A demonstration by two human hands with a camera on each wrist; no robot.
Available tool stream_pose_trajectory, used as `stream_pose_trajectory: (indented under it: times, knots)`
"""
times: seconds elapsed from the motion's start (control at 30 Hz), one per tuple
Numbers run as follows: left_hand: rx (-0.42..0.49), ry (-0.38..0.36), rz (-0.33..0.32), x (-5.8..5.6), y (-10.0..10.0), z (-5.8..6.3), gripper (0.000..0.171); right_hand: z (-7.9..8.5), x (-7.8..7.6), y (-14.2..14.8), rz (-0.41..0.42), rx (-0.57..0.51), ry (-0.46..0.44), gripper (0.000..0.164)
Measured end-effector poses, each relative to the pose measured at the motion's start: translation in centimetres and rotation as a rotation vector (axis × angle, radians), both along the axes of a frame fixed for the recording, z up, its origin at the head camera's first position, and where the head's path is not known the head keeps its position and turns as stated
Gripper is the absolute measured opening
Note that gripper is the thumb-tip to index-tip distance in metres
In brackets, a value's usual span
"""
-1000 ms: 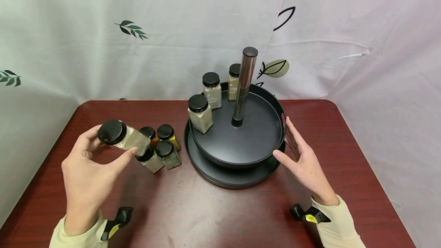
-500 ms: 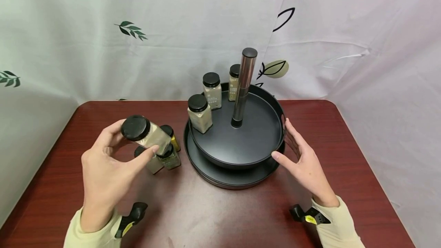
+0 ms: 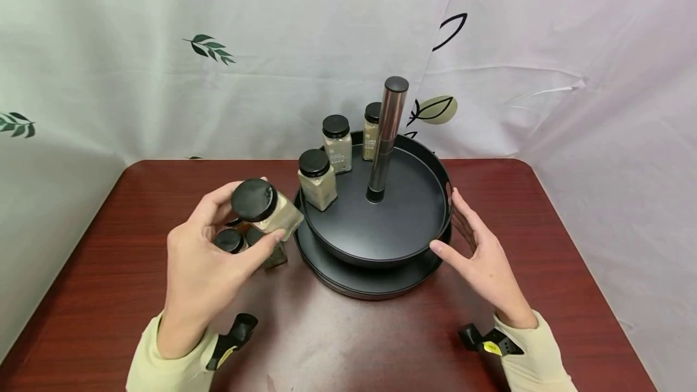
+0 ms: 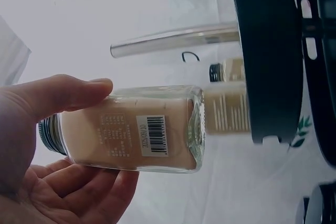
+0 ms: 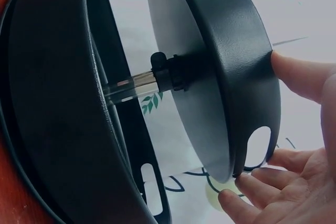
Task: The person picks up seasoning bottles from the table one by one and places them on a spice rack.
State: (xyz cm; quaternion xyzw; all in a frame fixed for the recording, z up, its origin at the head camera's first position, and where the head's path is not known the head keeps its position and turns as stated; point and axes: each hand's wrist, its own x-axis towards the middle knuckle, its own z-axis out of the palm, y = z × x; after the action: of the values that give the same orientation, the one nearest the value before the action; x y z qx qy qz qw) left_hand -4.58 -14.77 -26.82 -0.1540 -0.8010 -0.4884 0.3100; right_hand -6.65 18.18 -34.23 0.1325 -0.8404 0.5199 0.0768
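Between thumb and fingers my left hand (image 3: 204,262) grips a square glass spice jar (image 3: 280,213), tilted, its black lid toward the palm. Pale beige powder and a barcode label show on this jar (image 4: 131,135) in the left wrist view. It is above the table, just left of the two-tier black round tray. My right hand (image 3: 484,259) touches the right side of the upper tier (image 3: 381,235), thumb and fingers spread along its wall near the handle slot. In the right wrist view, the thumb of this right hand (image 5: 299,182) lies at the rim.
Three spice jars, including a front one (image 3: 318,189), stand on the upper tier's left and back. Its center post (image 3: 386,138) rises tall. The lower tier (image 3: 327,271) sits beneath. More jars (image 3: 274,256) stand on the table, partly hidden behind my left hand. A white curtain (image 3: 305,29) hangs behind.
My left hand has carried the spice jar rightward, closer to the tray, passing over the jars on the table. The right hand has stayed at the tray's side.
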Motion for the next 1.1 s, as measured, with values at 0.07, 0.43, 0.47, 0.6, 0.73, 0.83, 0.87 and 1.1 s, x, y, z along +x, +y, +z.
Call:
stream_pose_trajectory:
  times: [0.07,0.43,0.47,0.6,0.73,0.83,0.87,1.1]
  knots:
    - [-0.004,0.001,-0.018,-0.1,0.4,0.1,0.064,-0.1,0.0,0.0,-0.003,0.001,-0.004,0.08]
    - [-0.001,-0.03,-0.114,-0.9,2.4,0.0,0.061,-0.1,0.0,0.1,-0.004,-0.001,-0.01,0.08]
    - [-0.004,-0.028,-0.124,-1.0,2.5,-0.1,0.061,-0.1,0.0,0.1,-0.003,-0.002,-0.009,0.079]
    - [-0.035,-0.04,-0.135,-2.1,2.3,-2.0,0.063,-0.5,-0.2,0.3,0.0,-0.009,-0.007,0.08]
    - [-0.069,-0.064,-0.127,-2.8,2.3,-3.5,0.065,-0.1,-0.1,0.1,0.001,-0.009,-0.011,0.08]
    - [-0.073,-0.072,-0.148,-2.9,2.6,-3.8,0.065,-0.1,-0.2,0.1,0.001,-0.011,-0.008,0.08]
    - [-0.072,-0.072,-0.16,-2.9,2.7,-3.9,0.065,-0.1,-0.1,0.1,0.001,-0.012,-0.007,0.08]
    - [-0.077,-0.073,-0.214,-3.2,3.2,-4.4,0.065,-0.2,-0.1,0.1,0.003,-0.017,-0.012,0.081]
